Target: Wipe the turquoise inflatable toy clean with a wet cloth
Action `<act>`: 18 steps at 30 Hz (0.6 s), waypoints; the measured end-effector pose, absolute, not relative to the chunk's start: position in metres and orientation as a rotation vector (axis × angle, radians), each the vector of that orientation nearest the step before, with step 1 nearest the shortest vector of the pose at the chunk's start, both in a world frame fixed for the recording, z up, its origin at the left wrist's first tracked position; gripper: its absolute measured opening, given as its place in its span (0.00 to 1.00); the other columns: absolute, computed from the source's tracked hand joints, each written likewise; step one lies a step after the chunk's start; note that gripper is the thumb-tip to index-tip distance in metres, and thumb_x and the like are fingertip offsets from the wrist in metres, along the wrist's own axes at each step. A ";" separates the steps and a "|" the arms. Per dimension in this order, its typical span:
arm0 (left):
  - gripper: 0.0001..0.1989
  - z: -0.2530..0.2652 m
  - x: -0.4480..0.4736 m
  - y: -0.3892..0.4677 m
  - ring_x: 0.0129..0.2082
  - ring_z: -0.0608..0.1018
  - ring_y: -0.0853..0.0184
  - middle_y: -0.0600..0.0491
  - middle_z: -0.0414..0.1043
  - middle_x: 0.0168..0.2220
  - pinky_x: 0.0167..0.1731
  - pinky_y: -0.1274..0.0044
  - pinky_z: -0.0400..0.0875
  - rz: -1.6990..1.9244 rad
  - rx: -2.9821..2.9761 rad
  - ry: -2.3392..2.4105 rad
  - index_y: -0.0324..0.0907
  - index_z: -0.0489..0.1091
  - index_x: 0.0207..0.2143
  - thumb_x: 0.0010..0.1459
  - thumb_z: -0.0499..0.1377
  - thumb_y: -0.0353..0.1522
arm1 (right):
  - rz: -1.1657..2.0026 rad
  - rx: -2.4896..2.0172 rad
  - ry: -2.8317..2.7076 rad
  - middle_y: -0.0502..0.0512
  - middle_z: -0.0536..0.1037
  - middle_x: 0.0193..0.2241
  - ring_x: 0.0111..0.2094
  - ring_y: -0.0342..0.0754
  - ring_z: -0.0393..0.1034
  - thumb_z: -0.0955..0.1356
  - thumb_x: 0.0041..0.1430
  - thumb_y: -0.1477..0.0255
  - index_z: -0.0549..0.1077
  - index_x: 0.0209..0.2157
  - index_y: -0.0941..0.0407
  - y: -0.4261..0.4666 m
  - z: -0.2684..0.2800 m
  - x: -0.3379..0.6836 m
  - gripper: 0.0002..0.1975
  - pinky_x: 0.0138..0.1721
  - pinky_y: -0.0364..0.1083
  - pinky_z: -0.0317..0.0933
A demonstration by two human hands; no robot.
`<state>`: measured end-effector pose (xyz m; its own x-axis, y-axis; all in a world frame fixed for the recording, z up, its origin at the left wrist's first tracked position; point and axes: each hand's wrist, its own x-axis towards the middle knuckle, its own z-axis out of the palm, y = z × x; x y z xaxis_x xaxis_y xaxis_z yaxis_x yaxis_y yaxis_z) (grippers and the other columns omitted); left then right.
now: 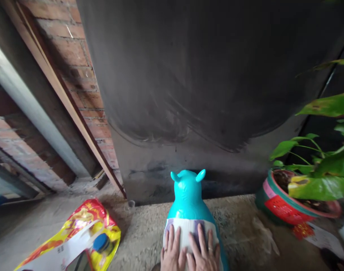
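A turquoise inflatable animal toy with two small ears stands on the floor before me, its head pointing away. Across its back lies a white cloth with purple patches. My left hand rests flat on the left part of this cloth, fingers stretched out. Beside it, my right hand presses on the right part, fingers spread and a ring on one of them. Neither hand grips anything. The toy's lower body is out of view.
A large black panel stands just past the toy, against a brick wall. To the left lie a red and yellow bag and a blue-capped container. A potted plant stands on the right, near a crumpled clear wrapper.
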<state>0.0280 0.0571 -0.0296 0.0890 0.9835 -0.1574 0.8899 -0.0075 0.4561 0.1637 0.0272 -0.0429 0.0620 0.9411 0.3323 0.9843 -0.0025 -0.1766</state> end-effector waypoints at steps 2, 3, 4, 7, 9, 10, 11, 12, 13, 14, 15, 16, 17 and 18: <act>0.29 -0.032 0.023 0.078 0.68 0.41 0.61 0.53 0.36 0.68 0.61 0.62 0.56 0.357 1.885 1.768 0.42 0.47 0.64 0.61 0.44 0.37 | -0.117 -1.956 -1.940 0.55 0.58 0.62 0.59 0.79 0.49 0.67 0.53 0.60 0.62 0.57 0.37 0.048 -0.037 0.161 0.28 0.45 0.79 0.52; 0.29 -0.034 0.021 0.087 0.68 0.39 0.62 0.52 0.34 0.68 0.63 0.63 0.52 0.404 1.868 1.738 0.40 0.46 0.64 0.61 0.43 0.37 | -0.097 -1.948 -1.934 0.54 0.54 0.63 0.61 0.78 0.45 0.66 0.54 0.61 0.60 0.58 0.36 0.057 -0.034 0.158 0.28 0.47 0.79 0.50; 0.30 -0.036 0.019 0.097 0.68 0.38 0.64 0.52 0.34 0.68 0.64 0.65 0.48 0.452 1.861 1.710 0.38 0.45 0.65 0.61 0.42 0.37 | -0.078 -1.945 -1.923 0.53 0.51 0.64 0.62 0.77 0.42 0.65 0.55 0.63 0.58 0.59 0.36 0.066 -0.031 0.155 0.29 0.48 0.80 0.48; 0.31 -0.043 0.017 0.117 0.68 0.37 0.67 0.50 0.35 0.69 0.66 0.70 0.40 0.554 1.874 1.640 0.35 0.44 0.65 0.62 0.42 0.37 | -0.030 -1.946 -1.887 0.50 0.45 0.66 0.64 0.76 0.35 0.65 0.55 0.66 0.55 0.60 0.35 0.085 -0.022 0.147 0.31 0.51 0.80 0.41; 0.31 -0.042 0.018 0.122 0.68 0.38 0.68 0.50 0.35 0.69 0.66 0.70 0.40 0.586 1.867 1.626 0.35 0.44 0.65 0.62 0.41 0.38 | -0.001 -1.962 -1.878 0.49 0.45 0.66 0.64 0.75 0.35 0.65 0.55 0.66 0.56 0.60 0.35 0.092 -0.016 0.145 0.31 0.52 0.80 0.40; 0.30 -0.040 0.020 0.122 0.68 0.39 0.68 0.50 0.36 0.69 0.66 0.70 0.41 0.594 1.846 1.639 0.35 0.44 0.65 0.62 0.41 0.38 | 0.014 -1.970 -1.881 0.50 0.45 0.66 0.63 0.75 0.35 0.65 0.55 0.66 0.56 0.60 0.35 0.093 -0.012 0.145 0.31 0.52 0.80 0.40; 0.30 -0.038 0.021 0.119 0.68 0.39 0.68 0.50 0.36 0.69 0.66 0.69 0.42 0.595 1.816 1.663 0.36 0.44 0.65 0.63 0.40 0.38 | 0.029 -1.977 -1.886 0.51 0.47 0.65 0.63 0.75 0.36 0.65 0.55 0.66 0.57 0.60 0.36 0.092 -0.009 0.145 0.31 0.52 0.80 0.41; 0.30 -0.036 0.022 0.114 0.67 0.40 0.67 0.50 0.37 0.69 0.66 0.69 0.44 0.589 1.785 1.692 0.36 0.44 0.65 0.63 0.39 0.38 | 0.041 -1.984 -1.891 0.52 0.48 0.65 0.63 0.75 0.37 0.65 0.55 0.66 0.58 0.59 0.36 0.089 -0.007 0.145 0.30 0.52 0.80 0.41; 0.29 -0.035 0.023 0.107 0.67 0.41 0.66 0.50 0.38 0.68 0.65 0.68 0.46 0.578 1.762 1.719 0.36 0.45 0.65 0.63 0.39 0.37 | 0.049 -1.990 -1.897 0.53 0.49 0.65 0.63 0.75 0.39 0.65 0.55 0.66 0.58 0.59 0.37 0.083 -0.007 0.145 0.30 0.51 0.80 0.42; 0.29 -0.036 0.022 0.098 0.67 0.41 0.66 0.50 0.39 0.68 0.65 0.68 0.47 0.564 1.751 1.741 0.36 0.46 0.65 0.63 0.39 0.36 | 0.051 -1.990 -1.909 0.54 0.50 0.64 0.62 0.76 0.40 0.65 0.55 0.66 0.59 0.59 0.39 0.074 -0.009 0.145 0.29 0.51 0.80 0.43; 0.28 -0.040 0.021 0.087 0.67 0.42 0.66 0.51 0.40 0.68 0.65 0.69 0.48 0.544 1.764 1.747 0.37 0.47 0.64 0.63 0.40 0.36 | 0.047 -1.983 -1.923 0.55 0.52 0.64 0.62 0.76 0.42 0.65 0.55 0.64 0.60 0.59 0.40 0.062 -0.013 0.144 0.28 0.51 0.80 0.44; 0.28 -0.047 0.018 0.076 0.67 0.43 0.66 0.52 0.42 0.67 0.65 0.69 0.48 0.522 1.805 1.731 0.38 0.49 0.64 0.62 0.41 0.35 | 0.037 -1.966 -1.937 0.56 0.54 0.63 0.61 0.76 0.44 0.64 0.56 0.63 0.61 0.59 0.41 0.048 -0.019 0.143 0.27 0.51 0.80 0.44; 0.28 -0.055 0.015 0.065 0.67 0.43 0.66 0.53 0.44 0.67 0.65 0.70 0.48 0.492 1.855 1.712 0.40 0.51 0.63 0.62 0.42 0.35 | 0.027 -1.939 -1.947 0.56 0.57 0.62 0.61 0.76 0.46 0.64 0.57 0.62 0.63 0.58 0.41 0.033 -0.028 0.142 0.25 0.51 0.80 0.43; 0.27 -0.064 0.012 0.054 0.67 0.44 0.66 0.53 0.46 0.66 0.65 0.69 0.48 0.441 1.897 1.699 0.41 0.52 0.63 0.61 0.44 0.36 | 0.024 -1.899 -1.950 0.56 0.59 0.60 0.60 0.76 0.48 0.63 0.59 0.61 0.64 0.57 0.41 0.018 -0.037 0.141 0.23 0.51 0.80 0.43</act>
<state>0.0116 0.0541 -0.0639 0.1473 0.9822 -0.1166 0.8018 -0.0496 0.5956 0.1410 0.0178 -0.0369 0.0179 0.9597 0.2804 0.9526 0.0688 -0.2964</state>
